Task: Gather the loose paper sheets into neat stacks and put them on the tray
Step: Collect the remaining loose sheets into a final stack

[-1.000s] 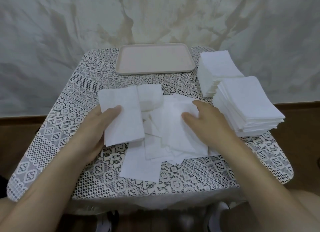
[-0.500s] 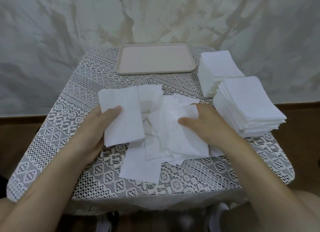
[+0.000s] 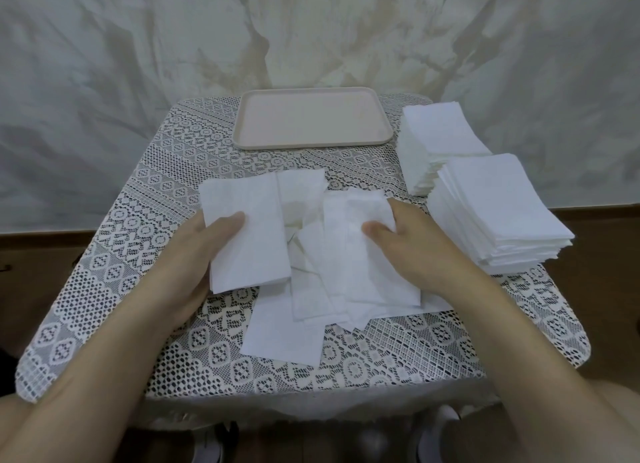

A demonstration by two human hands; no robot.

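Your left hand grips a small squared stack mid-surface, thumb on top. Your right hand pinches one thin sheet from the loose paper sheets heaped beside it. Lift fast and clinging neighbours may crumple or slide toward the near edge. The tray at the far edge holds nothing yet.
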